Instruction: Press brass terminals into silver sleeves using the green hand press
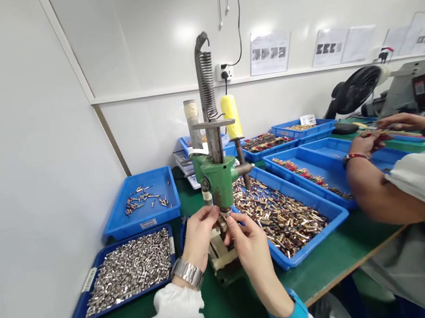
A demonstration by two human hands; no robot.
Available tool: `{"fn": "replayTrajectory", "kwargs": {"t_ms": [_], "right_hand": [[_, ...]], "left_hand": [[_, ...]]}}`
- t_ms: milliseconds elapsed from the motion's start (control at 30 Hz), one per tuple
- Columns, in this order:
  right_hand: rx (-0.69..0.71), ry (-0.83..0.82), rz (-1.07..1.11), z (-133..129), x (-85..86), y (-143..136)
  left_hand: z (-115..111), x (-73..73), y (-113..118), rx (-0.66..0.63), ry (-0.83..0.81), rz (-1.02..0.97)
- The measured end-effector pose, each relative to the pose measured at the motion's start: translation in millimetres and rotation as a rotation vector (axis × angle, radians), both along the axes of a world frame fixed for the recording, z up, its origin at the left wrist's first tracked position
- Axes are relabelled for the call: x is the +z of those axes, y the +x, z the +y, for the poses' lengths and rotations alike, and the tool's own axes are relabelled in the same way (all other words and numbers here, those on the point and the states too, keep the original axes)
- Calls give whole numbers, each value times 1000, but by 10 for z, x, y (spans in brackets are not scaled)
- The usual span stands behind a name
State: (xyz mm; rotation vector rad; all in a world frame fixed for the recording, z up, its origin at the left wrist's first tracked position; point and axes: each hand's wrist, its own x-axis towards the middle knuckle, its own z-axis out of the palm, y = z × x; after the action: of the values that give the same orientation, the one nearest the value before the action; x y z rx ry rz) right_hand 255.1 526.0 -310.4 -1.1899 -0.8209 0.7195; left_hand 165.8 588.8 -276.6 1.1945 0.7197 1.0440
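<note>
A green hand press with a tall coil spring and a yellow-wrapped lever handle stands on the green bench before me. Both my hands meet under its ram. My left hand, with a metal watch on the wrist, is closed with its fingertips pinched at the press tooling. My right hand, a blue band at the wrist, pinches from the other side. Whatever small piece lies between the fingers is hidden. Beside my right hand a blue tray holds many small gold and silver metal connectors.
Left of the press, a tray of short silver sleeves sits in front of a blue tray with scattered connectors. More trays stand at the back right. A co-worker's arms reach over the bench at right, near a black fan.
</note>
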Motion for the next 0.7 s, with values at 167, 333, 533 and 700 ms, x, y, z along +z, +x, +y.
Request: {"fn": "replayTrajectory", "kwargs": {"t_ms": [167,333,533,700], "right_hand": [[31,62,-29,-1,-14,34],[18,79,-80,-11,-38,45],[-146,88,-471,-58,-192,41],[-208,172,-784,-87,-309,85]], "left_hand": [[23,-18,-3,-119,-118,-86],[40,-103,-7,-159,-156,-160],[-22,-94,21,-84,-100,-116],[-58,-62,57,35,-44,-39]]}}
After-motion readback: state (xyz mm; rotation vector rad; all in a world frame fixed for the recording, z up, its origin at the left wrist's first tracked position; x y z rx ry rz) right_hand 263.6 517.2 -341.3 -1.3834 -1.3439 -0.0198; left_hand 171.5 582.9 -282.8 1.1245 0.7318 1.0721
